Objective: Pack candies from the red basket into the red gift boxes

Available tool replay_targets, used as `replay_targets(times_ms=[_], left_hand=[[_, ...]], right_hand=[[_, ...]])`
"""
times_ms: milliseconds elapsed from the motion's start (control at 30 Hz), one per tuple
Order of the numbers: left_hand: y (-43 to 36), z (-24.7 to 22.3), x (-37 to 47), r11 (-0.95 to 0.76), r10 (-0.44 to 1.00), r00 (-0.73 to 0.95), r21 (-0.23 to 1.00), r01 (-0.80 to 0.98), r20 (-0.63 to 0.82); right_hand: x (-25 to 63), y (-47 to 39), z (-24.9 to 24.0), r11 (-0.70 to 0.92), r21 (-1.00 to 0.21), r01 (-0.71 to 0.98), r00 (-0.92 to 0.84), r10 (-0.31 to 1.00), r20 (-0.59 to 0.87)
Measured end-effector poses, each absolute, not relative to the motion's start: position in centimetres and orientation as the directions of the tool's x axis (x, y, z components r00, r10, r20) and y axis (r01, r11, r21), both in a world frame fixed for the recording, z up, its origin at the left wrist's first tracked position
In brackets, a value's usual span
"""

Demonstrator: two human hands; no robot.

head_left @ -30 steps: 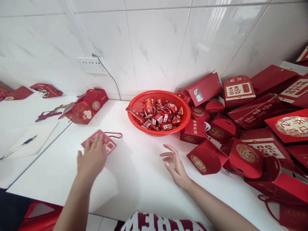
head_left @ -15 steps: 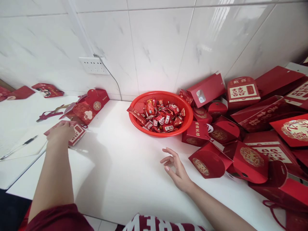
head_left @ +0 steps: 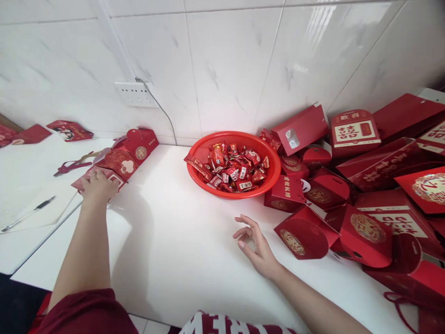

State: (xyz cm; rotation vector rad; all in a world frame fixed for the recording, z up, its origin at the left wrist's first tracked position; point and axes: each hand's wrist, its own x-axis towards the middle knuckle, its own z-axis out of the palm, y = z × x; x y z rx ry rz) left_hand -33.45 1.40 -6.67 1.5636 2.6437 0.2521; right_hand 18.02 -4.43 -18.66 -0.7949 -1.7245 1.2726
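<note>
At the left, my left hand (head_left: pixel 99 186) lies over a small red candy box (head_left: pixel 78 183) with a cream label, its fingers spread across the top and around it. That box sits against a red box with a pale flower print (head_left: pixel 120 162), and another red box (head_left: pixel 143 146) stands behind it. In front of the basket, my right hand (head_left: pixel 257 248) hovers over the white table (head_left: pixel 187 260), fingers apart, loosely curled and holding nothing. A red plastic basket (head_left: pixel 233 195) holds many red-wrapped candies (head_left: pixel 236 171).
Many folded red boxes (head_left: pixel 370 227) are heaped along the right side. A pen (head_left: pixel 29 213) rests on paper at the left, near a dark red ribbon (head_left: pixel 73 167). Behind the table is a tiled wall with a socket strip (head_left: pixel 135 95) and a cable.
My left hand has pushed the small red box slightly away and to the right, up against the flower-print box. The right hand has hardly moved.
</note>
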Motion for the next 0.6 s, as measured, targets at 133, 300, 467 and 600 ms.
replay_targets(times_ms=[133, 300, 467, 600], left_hand=[[1.9, -6.7, -32.8, 0.657, 0.737, -0.673, 0.167, 0.735, 0.057], [2.6, -7.0, -32.1, 0.755, 0.638, -0.769, 0.174, 0.633, 0.031], [2.1, -6.9, -31.7, 0.753, 0.634, -0.772, 0.198, 0.627, 0.034], [1.7, -6.7, -31.8, 0.674, 0.708, -0.696, 0.179, 0.717, 0.123]], right_hand=[[18.0, -4.5, -18.6, 0.285, -0.958, 0.026, -0.453, 0.858, 0.243], [18.0, -4.4, -18.6, 0.29, -0.956, 0.034, -0.448, 0.86, 0.245], [17.9, -4.3, -18.7, 0.289, -0.957, 0.035, -0.451, 0.859, 0.243], [17.9, -4.4, -18.7, 0.286, -0.958, 0.032, -0.452, 0.859, 0.242]])
